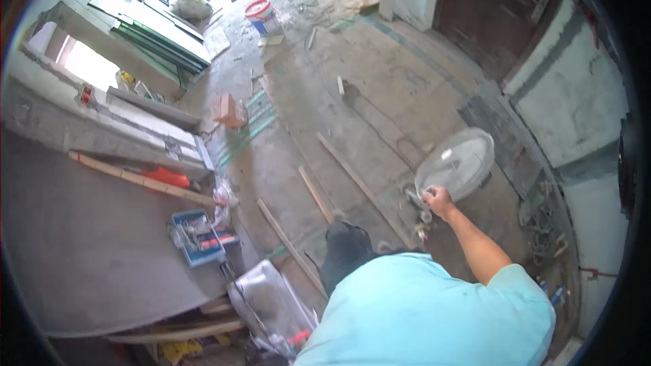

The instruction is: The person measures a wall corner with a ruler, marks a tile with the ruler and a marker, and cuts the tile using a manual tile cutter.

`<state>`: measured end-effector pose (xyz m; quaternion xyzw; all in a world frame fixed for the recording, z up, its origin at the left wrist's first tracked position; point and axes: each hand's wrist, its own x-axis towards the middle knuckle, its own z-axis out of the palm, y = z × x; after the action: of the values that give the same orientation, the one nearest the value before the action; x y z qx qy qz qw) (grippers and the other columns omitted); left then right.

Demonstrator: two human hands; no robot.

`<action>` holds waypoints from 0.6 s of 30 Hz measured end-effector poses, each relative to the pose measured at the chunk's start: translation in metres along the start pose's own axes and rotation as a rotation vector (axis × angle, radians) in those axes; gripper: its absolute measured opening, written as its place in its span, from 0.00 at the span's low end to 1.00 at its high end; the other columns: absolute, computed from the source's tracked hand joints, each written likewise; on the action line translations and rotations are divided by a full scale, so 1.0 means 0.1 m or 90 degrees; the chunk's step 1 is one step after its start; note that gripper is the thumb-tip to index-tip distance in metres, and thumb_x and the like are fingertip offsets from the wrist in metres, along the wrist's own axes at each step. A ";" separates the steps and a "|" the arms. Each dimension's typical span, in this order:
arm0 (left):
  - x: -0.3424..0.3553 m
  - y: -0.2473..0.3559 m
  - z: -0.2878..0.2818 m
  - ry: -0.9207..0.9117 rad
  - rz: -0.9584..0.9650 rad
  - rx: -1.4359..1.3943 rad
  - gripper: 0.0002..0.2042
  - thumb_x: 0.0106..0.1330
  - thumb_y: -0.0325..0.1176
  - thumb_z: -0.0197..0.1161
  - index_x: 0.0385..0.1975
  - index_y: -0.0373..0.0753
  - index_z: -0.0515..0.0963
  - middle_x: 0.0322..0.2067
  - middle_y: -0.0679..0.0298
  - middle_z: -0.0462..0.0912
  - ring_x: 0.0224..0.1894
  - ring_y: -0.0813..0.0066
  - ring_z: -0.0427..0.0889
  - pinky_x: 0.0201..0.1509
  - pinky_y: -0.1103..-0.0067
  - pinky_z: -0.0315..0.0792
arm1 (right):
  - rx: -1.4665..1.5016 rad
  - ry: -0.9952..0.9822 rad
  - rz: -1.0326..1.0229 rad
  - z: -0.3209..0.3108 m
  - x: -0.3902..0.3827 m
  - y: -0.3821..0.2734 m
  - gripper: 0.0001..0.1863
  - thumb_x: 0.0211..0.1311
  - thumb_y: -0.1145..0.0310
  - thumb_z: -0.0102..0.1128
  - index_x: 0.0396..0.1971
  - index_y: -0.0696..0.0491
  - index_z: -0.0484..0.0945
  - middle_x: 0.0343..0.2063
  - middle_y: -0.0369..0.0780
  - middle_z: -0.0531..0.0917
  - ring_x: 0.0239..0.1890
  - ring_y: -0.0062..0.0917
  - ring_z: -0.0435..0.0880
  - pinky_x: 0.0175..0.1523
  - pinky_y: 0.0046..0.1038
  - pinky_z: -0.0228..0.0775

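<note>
My right hand (435, 198) reaches out to the right from a light blue sleeve, its fingers closed on the near edge of a large, round, translucent whitish dish-like object (456, 163), which is tilted. Small metal and plastic pieces (424, 215) lie just below that hand, too small to name. A dark trousered leg (342, 251) of mine shows at bottom centre, beside my shirt. My left hand is out of sight.
Wooden strips (359, 183), cables (539, 244) and bricks (230, 112) lie on the dusty floor (285, 81). A blue toolbox (196, 237) sits left. Stacked panels (152, 47) and a white bucket (261, 20) stand farther back; a brown door (491, 7) is at right.
</note>
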<state>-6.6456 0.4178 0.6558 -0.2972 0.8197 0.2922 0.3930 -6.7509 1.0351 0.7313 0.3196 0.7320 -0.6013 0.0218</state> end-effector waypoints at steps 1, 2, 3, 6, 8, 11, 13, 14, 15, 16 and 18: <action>0.15 0.14 -0.03 -0.020 -0.019 0.020 0.06 0.58 0.33 0.55 0.25 0.37 0.73 0.17 0.64 0.75 0.20 0.69 0.75 0.21 0.70 0.68 | -0.036 0.025 -0.076 0.11 0.35 -0.33 0.08 0.56 0.68 0.57 0.24 0.57 0.75 0.21 0.35 0.78 0.23 0.18 0.75 0.28 0.23 0.67; 0.34 0.32 -0.10 -0.032 -0.033 0.032 0.06 0.58 0.33 0.55 0.25 0.37 0.73 0.17 0.64 0.74 0.20 0.68 0.75 0.21 0.70 0.68 | -0.068 0.032 -0.064 0.21 0.59 -0.77 0.07 0.53 0.70 0.57 0.24 0.58 0.76 0.20 0.36 0.78 0.24 0.19 0.76 0.29 0.24 0.67; 0.58 0.60 -0.22 -0.042 -0.030 0.051 0.06 0.57 0.33 0.55 0.24 0.37 0.73 0.17 0.64 0.74 0.20 0.68 0.75 0.21 0.70 0.67 | -0.087 0.048 -0.042 0.25 0.94 -0.72 0.10 0.52 0.66 0.57 0.27 0.59 0.77 0.23 0.41 0.80 0.27 0.23 0.77 0.33 0.27 0.69; 1.41 1.74 -0.87 -0.035 0.001 0.067 0.06 0.57 0.32 0.55 0.23 0.37 0.73 0.16 0.64 0.73 0.19 0.67 0.74 0.21 0.69 0.67 | -0.269 0.162 0.022 0.23 1.81 0.25 0.11 0.49 0.66 0.56 0.26 0.59 0.77 0.18 0.43 0.79 0.21 0.26 0.77 0.27 0.30 0.69; 1.97 2.52 -1.44 0.019 0.014 0.032 0.06 0.57 0.32 0.55 0.23 0.37 0.73 0.16 0.64 0.73 0.19 0.66 0.74 0.21 0.69 0.67 | -0.381 0.139 0.169 0.37 2.09 0.68 0.13 0.46 0.67 0.58 0.29 0.61 0.76 0.20 0.45 0.79 0.21 0.28 0.79 0.26 0.33 0.71; 3.01 4.13 -2.39 -0.006 0.082 -0.127 0.06 0.56 0.31 0.55 0.22 0.37 0.73 0.15 0.64 0.72 0.18 0.66 0.74 0.21 0.69 0.67 | -0.282 0.073 0.268 0.04 2.07 1.90 0.08 0.49 0.74 0.55 0.31 0.58 0.72 0.18 0.43 0.76 0.16 0.28 0.76 0.17 0.32 0.65; 3.79 5.51 -3.21 -0.025 0.210 -0.364 0.06 0.56 0.31 0.55 0.21 0.37 0.73 0.15 0.65 0.72 0.18 0.65 0.73 0.21 0.68 0.66 | -0.326 -0.043 0.262 0.20 2.25 1.95 0.09 0.53 0.67 0.52 0.32 0.55 0.76 0.24 0.44 0.79 0.26 0.35 0.78 0.29 0.37 0.67; 3.98 6.26 -3.66 0.009 0.292 -0.381 0.06 0.56 0.30 0.55 0.21 0.37 0.73 0.14 0.65 0.72 0.18 0.65 0.73 0.21 0.68 0.66 | -0.349 -0.074 0.254 0.29 2.60 1.81 0.12 0.55 0.63 0.51 0.32 0.54 0.79 0.27 0.44 0.81 0.31 0.38 0.79 0.35 0.40 0.69; 4.16 7.13 -4.02 0.314 0.409 -0.037 0.09 0.56 0.33 0.55 0.21 0.33 0.74 0.17 0.55 0.77 0.22 0.58 0.76 0.27 0.65 0.69 | -0.385 -0.094 0.245 0.31 2.93 1.60 0.15 0.56 0.59 0.50 0.32 0.53 0.81 0.31 0.45 0.82 0.37 0.41 0.80 0.42 0.43 0.70; 4.04 8.23 -4.24 0.319 0.488 0.000 0.12 0.56 0.35 0.54 0.25 0.30 0.75 0.22 0.47 0.78 0.27 0.54 0.79 0.32 0.64 0.71 | -0.277 -0.026 0.288 0.39 3.02 1.54 0.08 0.54 0.68 0.50 0.30 0.54 0.76 0.24 0.43 0.79 0.25 0.34 0.77 0.29 0.37 0.66; 3.47 9.81 -4.67 0.399 0.578 0.024 0.11 0.55 0.33 0.53 0.27 0.31 0.77 0.25 0.46 0.80 0.31 0.53 0.81 0.35 0.67 0.72 | 0.107 0.095 0.552 1.26 3.84 -0.06 0.02 0.53 0.76 0.49 0.25 0.54 0.71 0.17 0.41 0.75 0.14 0.29 0.75 0.16 0.33 0.63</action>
<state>-7.7471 0.6361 0.8553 0.0205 0.9484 0.3150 -0.0303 -7.1038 1.0917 0.5418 0.6402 0.4783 -0.5694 0.1927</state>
